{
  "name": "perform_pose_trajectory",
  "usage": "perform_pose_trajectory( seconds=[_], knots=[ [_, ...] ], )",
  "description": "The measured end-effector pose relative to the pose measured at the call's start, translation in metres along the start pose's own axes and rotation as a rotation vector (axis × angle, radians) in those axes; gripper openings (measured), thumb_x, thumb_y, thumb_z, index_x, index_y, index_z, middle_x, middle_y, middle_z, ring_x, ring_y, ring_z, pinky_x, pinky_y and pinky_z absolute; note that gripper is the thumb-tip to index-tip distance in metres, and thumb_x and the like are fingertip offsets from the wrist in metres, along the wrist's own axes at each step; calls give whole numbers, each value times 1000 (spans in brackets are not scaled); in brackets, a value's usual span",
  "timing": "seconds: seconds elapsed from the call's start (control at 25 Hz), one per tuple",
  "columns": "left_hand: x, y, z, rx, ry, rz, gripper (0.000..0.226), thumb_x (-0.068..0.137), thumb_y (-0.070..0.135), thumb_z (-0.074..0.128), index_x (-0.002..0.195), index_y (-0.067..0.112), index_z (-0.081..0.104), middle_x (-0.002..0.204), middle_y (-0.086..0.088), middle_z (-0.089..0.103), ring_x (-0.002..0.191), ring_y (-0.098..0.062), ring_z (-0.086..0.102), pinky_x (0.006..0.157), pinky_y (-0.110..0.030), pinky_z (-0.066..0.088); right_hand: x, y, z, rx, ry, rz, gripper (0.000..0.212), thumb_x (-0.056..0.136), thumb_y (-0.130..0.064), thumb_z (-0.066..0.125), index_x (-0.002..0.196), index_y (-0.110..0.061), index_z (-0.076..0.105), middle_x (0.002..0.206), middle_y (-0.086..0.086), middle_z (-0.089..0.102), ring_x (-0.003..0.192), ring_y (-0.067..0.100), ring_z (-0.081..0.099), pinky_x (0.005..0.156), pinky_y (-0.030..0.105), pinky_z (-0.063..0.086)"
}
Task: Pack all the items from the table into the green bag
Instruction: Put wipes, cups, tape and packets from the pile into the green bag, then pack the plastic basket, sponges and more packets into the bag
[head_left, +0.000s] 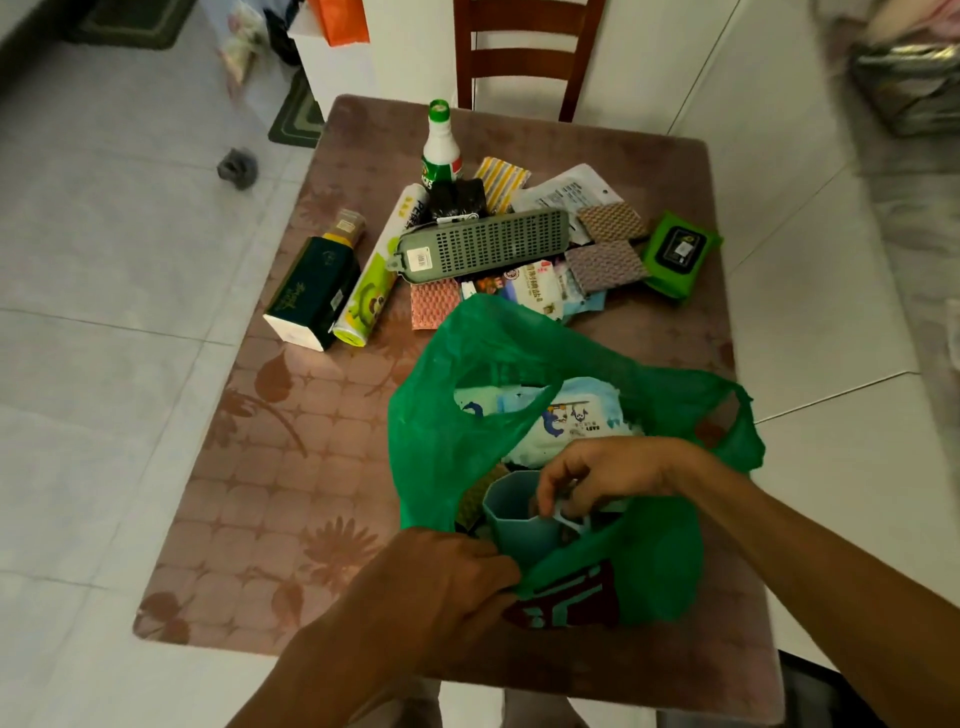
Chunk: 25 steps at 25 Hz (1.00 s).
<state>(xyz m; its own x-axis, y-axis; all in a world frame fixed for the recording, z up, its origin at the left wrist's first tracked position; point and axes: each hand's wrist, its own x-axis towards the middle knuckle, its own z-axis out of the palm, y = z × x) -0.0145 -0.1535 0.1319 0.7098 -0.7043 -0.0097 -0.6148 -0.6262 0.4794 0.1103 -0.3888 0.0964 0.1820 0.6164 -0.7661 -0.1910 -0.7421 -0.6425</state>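
Pale floor tiles are surrounding the worktop (270, 467), where a blue cup (514, 519) is being lowered into the green bag (649, 551) by the right hand (608, 475), fingers (545, 493) closed on its handle, while the bag's rim is being pinched open by the left hand (436, 587) — a wipes pack (566, 421) is already lying inside, but most items, the grey perforated tray (483, 244) and white bottle (441, 150) among them, are still waiting.

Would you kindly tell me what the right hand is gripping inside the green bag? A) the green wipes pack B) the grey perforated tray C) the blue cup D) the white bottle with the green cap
C: the right hand pinches the blue cup by its handle inside the green bag.
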Motion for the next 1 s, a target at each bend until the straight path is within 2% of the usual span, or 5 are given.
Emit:
perform_pose_trajectory(
  seconds=[0.32, 0.48, 0.64, 0.76, 1.0],
  knots=[
    [23, 18, -10, -60, 29, -320, 54, 95, 59, 19, 86, 28, 61, 76, 11, 65, 62, -6, 60, 56, -28, 52, -12, 12, 1, -493, 271, 125, 39, 83, -16, 54, 119, -24, 63, 121, 2, 66, 105, 18, 60, 90, 37, 51],
    [83, -9, -7, 224, 311, -460, 34, 82, 43, 58, 108, 22, 61, 101, 1, 67, 87, -19, 62, 71, -33, 49, -26, 25, 13, -262, 631, -75, 52, 79, -8, 58, 124, -33, 58, 133, -2, 58, 122, 18, 54, 98, 40, 49],
    [124, -63, 7, 330, -203, -667, 93, 79, 50, 64, 149, 21, 10, 139, -10, 43, 120, -31, 47, 95, -46, 40, -79, 43, -23, -647, 1227, 443, 82, 82, -41, 68, 148, -19, 24, 156, 11, 26, 138, 33, 30, 105, 46, 35],
    [116, -77, 25, 45, -237, -821, 67, 83, 37, 62, 142, 21, 33, 129, -11, 55, 113, -32, 56, 87, -39, 47, -84, 72, -37, -100, 1059, 540, 42, 85, -36, 67, 119, -14, 58, 126, 17, 59, 103, 33, 60, 77, 35, 49],
    [71, -68, 45, 148, -109, -930, 31, 86, 41, 44, 96, 18, 63, 102, -10, 68, 95, -31, 64, 75, -36, 48, -111, 13, -25, 1065, 1031, -417, 19, 96, -7, 50, 78, -12, 54, 48, 0, 42, 30, 11, 37, 35, 20, 36]
  ],
)
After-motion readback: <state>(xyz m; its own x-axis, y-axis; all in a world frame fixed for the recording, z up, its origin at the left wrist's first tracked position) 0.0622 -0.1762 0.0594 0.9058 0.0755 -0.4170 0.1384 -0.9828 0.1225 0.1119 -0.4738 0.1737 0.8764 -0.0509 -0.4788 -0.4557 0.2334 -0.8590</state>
